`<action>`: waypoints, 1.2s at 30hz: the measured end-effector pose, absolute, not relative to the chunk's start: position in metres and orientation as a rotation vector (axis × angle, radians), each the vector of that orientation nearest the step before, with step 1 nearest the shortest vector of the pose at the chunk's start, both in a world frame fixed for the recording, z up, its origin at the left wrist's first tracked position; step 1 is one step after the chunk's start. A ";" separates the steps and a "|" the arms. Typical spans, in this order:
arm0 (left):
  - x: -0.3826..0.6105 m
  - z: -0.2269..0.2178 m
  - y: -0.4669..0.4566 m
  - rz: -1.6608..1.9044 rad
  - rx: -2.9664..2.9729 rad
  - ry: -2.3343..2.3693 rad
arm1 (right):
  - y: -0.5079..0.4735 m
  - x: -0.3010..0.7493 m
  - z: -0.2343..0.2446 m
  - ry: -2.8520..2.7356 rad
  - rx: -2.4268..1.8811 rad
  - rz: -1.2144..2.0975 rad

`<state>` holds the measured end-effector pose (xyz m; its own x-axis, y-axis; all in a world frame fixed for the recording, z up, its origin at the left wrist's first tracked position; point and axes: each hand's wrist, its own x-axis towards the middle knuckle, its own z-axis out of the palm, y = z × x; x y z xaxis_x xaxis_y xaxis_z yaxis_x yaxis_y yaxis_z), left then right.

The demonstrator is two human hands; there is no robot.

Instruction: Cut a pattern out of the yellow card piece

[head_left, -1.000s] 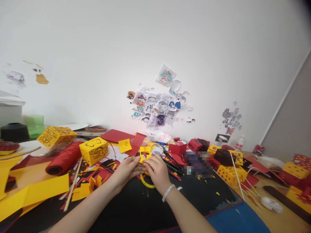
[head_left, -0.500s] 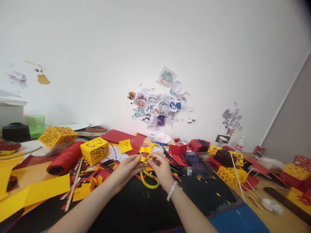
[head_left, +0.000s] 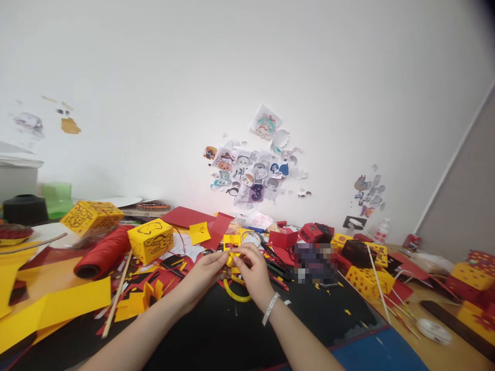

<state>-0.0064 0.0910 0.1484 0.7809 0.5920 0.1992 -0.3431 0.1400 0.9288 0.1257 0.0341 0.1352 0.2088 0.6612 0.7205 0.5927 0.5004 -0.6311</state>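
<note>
Between both hands (head_left: 207,273) (head_left: 253,270), a yellow piece (head_left: 231,258) sits half-hidden.

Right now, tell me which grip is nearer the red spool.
Left: the left grip is right of the red spool; the right grip is farther out on that side.

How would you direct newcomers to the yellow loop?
Find the black mat, then the left hand and right hand above it. Just below them shows the yellow loop, partly hidden; its smooth curve differs from the folded yellow paper to its left.
</note>
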 end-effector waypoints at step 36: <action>-0.003 0.138 0.097 0.705 0.999 0.488 | 0.028 0.122 0.136 -1.777 -1.402 -0.444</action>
